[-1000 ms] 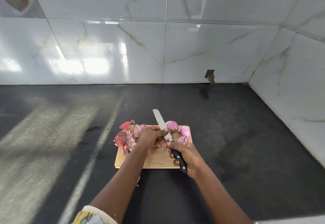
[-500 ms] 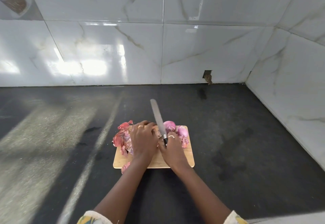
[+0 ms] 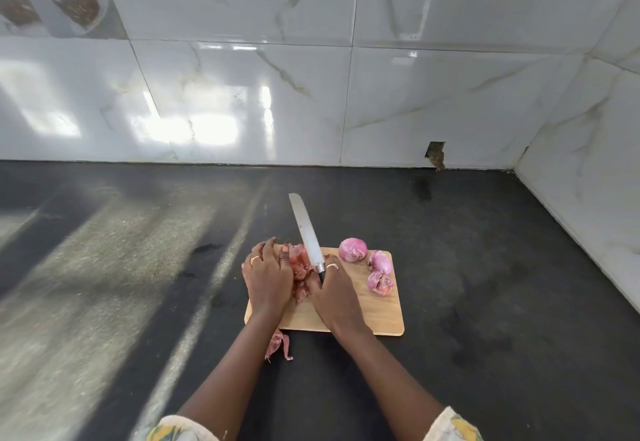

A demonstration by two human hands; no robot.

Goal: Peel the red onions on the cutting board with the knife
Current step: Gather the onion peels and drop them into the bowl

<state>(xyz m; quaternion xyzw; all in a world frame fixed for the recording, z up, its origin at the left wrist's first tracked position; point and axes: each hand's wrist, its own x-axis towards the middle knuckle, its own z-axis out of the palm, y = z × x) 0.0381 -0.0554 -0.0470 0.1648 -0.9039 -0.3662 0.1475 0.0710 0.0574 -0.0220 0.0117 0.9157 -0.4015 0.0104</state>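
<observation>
Left fingers: the fingers (image 3: 266, 250) of the left hand (image 3: 268, 281) lie nearly straight and close together, resting on a heap of papery reddish onion skins (image 3: 300, 264) at the board's rear left.
Right fingers: the fingers (image 3: 330, 269) of the right hand (image 3: 334, 297) are curled tightly round the black handle of a long steel-bladed knife (image 3: 306, 229). Its blade points away, beyond the board's far edge.
Red onions: three peeled, round, pink-purple red onions (image 3: 352, 249) cluster at the board's rear right, apart from both hands.
Cutting board: a pale rectangular wooden cutting board (image 3: 381, 316) lies flat beneath both hands.
Stray skin: a pink scrap (image 3: 278, 345) lies just beside the board's near left corner.
Surroundings: a dark stone countertop (image 3: 485, 267) and glossy white marbled wall tiles (image 3: 415, 101).
</observation>
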